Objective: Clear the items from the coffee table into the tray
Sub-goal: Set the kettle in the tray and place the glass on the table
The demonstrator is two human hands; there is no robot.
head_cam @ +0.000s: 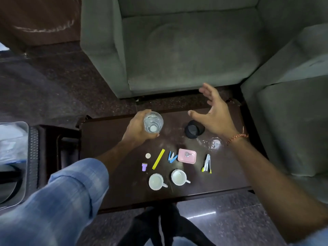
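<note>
Glass (153, 122) within left fingers (142, 115)

I can read no words, numbers or brand marks on anything here. The pink box (187, 155) at the middle of the coffee table (110, 167) carries a small grey mark on its lid, too blurred to make out.

the tray (26, 132) is cut off by the left edge; a second clear glass (215, 143) lies blurred behind the right wrist.
</note>
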